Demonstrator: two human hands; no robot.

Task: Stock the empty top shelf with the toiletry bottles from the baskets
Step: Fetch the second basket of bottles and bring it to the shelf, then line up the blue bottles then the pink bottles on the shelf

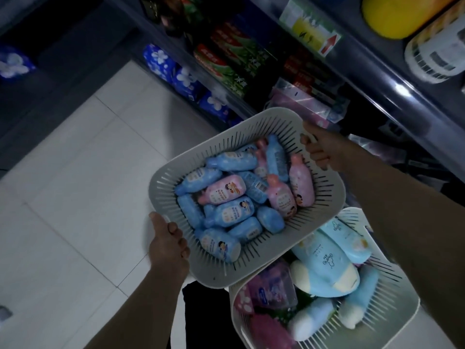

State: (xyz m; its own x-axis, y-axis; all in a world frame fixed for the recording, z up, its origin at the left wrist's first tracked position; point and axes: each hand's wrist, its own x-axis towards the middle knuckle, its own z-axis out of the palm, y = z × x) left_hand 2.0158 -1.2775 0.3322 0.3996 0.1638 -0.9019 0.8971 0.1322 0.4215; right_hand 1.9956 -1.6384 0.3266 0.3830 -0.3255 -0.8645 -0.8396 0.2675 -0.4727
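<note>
I hold a grey slotted basket in the air with both hands. My left hand grips its near left rim, and my right hand grips its far right rim. Inside lie several small blue bottles and pink bottles in a loose pile. Below it, at the lower right, stands a second white slotted basket with larger pale blue bottles and pink packs. The top shelf is out of view.
A dark shelf unit runs along the right, holding red and green toothpaste boxes, blue flowered packs and a yellow container. White floor tiles spread to the left.
</note>
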